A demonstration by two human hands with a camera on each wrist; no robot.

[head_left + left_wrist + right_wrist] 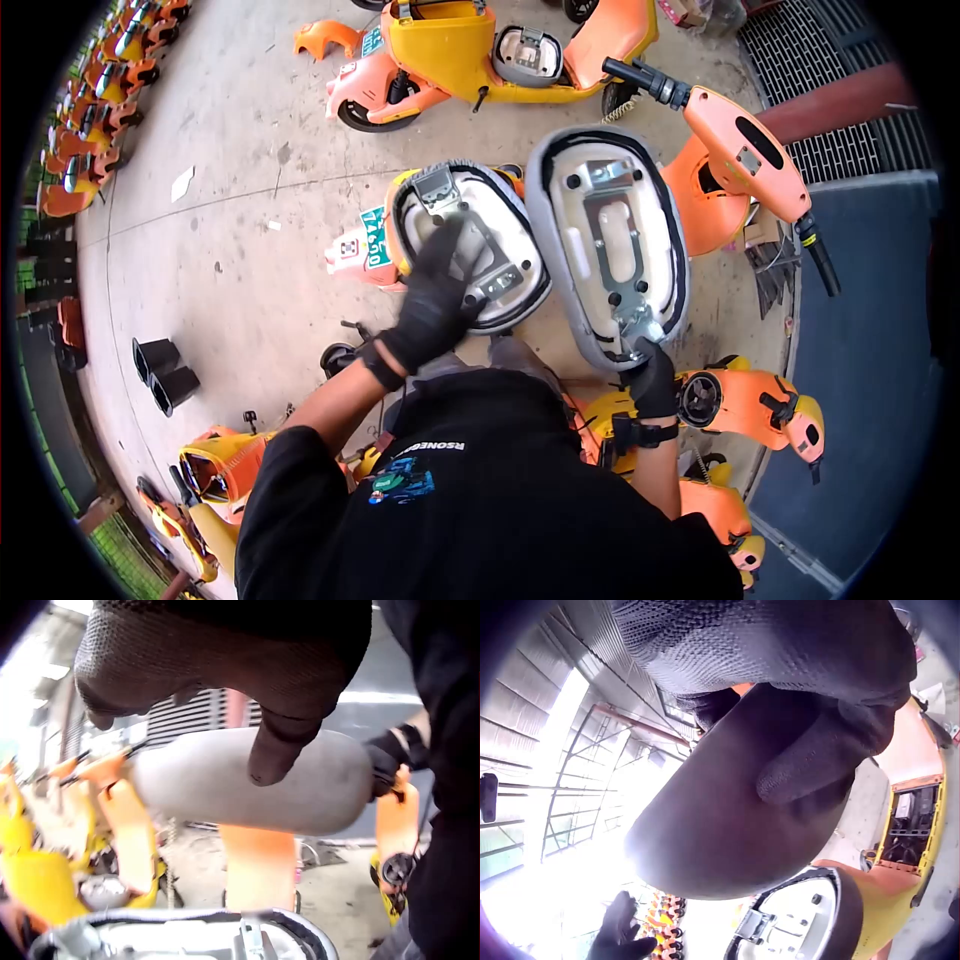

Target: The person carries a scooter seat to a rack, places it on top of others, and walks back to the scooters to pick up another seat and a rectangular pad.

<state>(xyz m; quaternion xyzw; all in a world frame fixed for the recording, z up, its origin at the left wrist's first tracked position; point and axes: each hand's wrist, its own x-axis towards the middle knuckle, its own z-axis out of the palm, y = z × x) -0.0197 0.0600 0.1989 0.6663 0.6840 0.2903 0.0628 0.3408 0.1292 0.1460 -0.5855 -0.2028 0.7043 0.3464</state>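
Head view looks down; close wrist views share the grey seat (608,250).

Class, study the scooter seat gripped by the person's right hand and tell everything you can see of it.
The seat is an oval pad, held up with its underside toward the head camera. That underside is a pale plastic shell rimmed by a grey cover edge and black trim. A metal bracket runs down its middle to a latch fitting at the lower end. The left wrist view shows its smooth grey padded top. The gloved right hand grips its lower end.
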